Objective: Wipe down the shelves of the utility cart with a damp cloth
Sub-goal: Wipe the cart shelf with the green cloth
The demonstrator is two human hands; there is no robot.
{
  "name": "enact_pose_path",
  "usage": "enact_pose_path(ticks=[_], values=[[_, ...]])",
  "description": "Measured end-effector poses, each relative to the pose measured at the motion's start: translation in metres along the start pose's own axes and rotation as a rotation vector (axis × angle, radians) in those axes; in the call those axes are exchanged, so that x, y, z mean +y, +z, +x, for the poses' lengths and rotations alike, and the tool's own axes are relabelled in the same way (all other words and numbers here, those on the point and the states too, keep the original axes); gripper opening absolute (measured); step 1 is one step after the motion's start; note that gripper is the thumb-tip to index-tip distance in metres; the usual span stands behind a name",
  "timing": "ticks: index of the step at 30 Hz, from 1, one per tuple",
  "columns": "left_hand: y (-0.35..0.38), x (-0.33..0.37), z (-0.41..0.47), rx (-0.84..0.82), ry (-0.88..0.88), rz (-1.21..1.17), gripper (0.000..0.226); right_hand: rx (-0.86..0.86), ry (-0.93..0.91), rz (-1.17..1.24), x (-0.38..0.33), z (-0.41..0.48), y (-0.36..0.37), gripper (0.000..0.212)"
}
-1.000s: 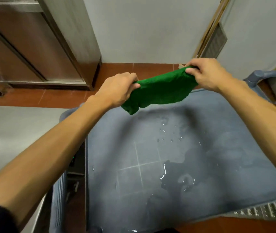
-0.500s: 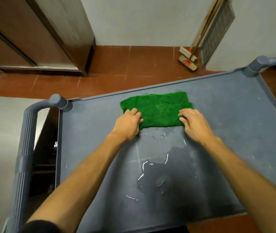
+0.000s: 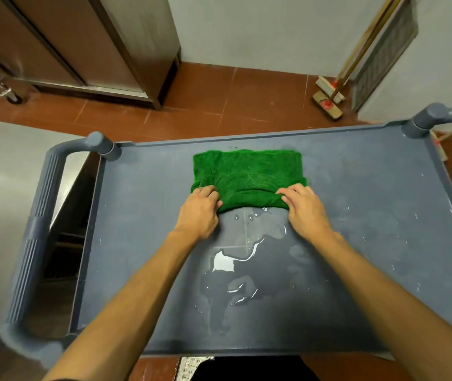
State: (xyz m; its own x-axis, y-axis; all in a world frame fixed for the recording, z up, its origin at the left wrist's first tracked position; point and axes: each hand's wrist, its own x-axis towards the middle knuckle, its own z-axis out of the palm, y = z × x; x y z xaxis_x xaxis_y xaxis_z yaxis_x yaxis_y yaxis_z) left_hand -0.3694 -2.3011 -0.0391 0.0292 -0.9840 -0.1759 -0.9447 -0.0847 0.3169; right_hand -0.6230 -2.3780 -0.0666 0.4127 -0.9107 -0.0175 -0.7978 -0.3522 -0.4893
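Head view: a grey plastic utility cart's top shelf [image 3: 370, 215] fills most of the frame, with a rounded grey push handle [image 3: 38, 232] at 9 o'clock. A green terry cloth [image 3: 247, 171], folded into a rectangle, lies flat on the shelf toward 12 o'clock, just short of the far rim. The left hand [image 3: 198, 213] grips the cloth's near left corner with its fingers curled closed around the fabric. The right hand [image 3: 306, 213] pinches the near right corner, fingers bent tight over the folded edge. A shiny puddle of water [image 3: 227, 273] sits on the shelf between the forearms, toward 6 o'clock from the cloth. At 1 o'clock, wooden-handled brooms [image 3: 329, 97] lean against the pale wall.
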Motion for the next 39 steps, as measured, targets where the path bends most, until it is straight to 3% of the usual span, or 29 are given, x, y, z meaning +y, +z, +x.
enact_pose_path(ticks=[23, 39], values=[[0.023, 0.008, -0.128, -0.049, 0.004, -0.018, 0.027, -0.085, 0.07, -0.015, -0.023, -0.115, 0.02, 0.025], [0.038, 0.029, -0.21, -0.063, -0.11, -0.098, 0.024, -0.198, 0.103, -0.043, -0.036, -0.191, 0.019, 0.03]])
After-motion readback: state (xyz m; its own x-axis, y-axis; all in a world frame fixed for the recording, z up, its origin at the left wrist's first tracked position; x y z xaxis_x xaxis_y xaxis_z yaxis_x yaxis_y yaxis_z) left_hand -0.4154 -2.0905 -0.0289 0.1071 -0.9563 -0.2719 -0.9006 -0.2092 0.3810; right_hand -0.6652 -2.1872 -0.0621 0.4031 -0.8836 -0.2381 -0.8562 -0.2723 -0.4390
